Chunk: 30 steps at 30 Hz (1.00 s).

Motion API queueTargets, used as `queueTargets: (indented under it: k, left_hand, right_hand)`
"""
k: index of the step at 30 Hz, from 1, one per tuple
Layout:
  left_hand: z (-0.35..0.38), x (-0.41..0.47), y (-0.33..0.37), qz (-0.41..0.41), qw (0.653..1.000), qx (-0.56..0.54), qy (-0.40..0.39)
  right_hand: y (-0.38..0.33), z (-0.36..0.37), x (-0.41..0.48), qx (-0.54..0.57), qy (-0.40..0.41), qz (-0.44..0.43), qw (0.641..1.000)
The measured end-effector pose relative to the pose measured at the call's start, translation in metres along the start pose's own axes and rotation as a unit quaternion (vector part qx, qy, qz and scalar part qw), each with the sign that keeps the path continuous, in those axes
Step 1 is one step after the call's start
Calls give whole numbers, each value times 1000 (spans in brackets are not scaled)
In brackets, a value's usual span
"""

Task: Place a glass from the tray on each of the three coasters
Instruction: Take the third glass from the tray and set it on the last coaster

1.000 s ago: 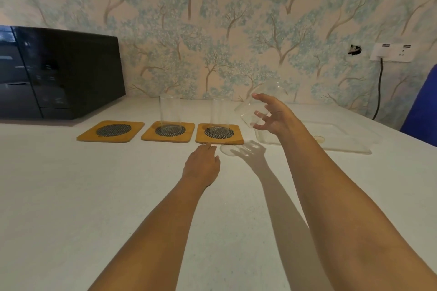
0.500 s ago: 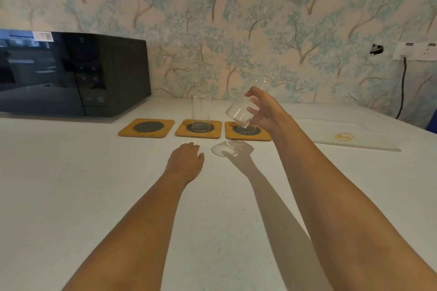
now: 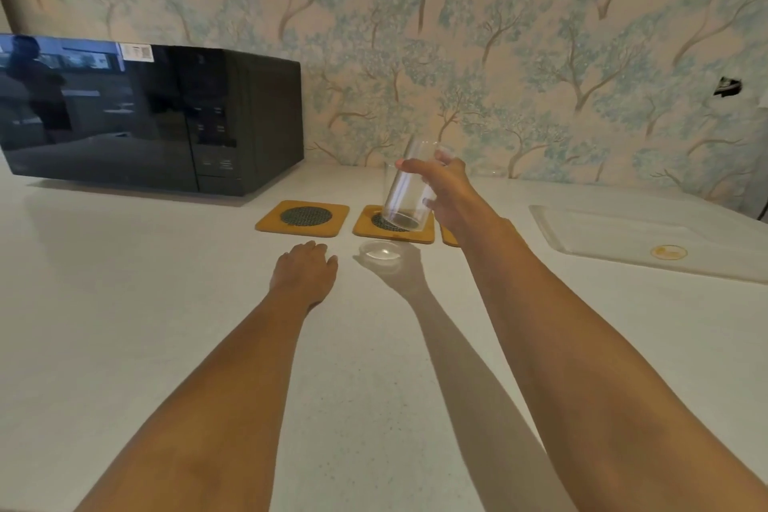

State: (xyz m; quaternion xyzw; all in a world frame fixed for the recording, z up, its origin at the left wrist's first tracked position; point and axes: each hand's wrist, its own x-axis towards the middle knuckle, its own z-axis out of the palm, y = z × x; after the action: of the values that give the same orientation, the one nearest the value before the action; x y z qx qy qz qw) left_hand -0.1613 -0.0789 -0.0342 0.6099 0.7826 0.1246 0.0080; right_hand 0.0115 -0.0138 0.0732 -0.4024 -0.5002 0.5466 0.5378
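Note:
My right hand grips a clear glass, slightly tilted, held in the air in front of the middle coaster. Behind the held glass, the thin edge of another glass shows, standing on that middle coaster. The left coaster, wood with a dark mesh centre, has nothing on it. Only a sliver of the right coaster shows beside my right forearm; what stands on it is hidden. My left hand lies flat on the counter, fingers apart, in front of the left coaster. No glasses show on the pale tray at the right.
A black microwave stands at the back left, close to the left coaster. A round bright patch cast by the held glass lies on the white counter before the middle coaster. The papered wall runs right behind the coasters.
My right hand has carried the glass leftward from the tray side, past the right coaster, to in front of the middle one, and turned it more upright. My left hand stayed on the counter.

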Motion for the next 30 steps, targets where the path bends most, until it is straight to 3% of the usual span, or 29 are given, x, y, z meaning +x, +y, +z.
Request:
queueTargets:
  k: [14,30]
  left_hand:
    - [-2,22,-38,-36,999,-7,17]
    - [5,28,-40,-28,999,17,14]
  right_hand:
    - [24,71,31,-20,-57,51,997]
    - [56,126,82,-139,-29,-47,989]
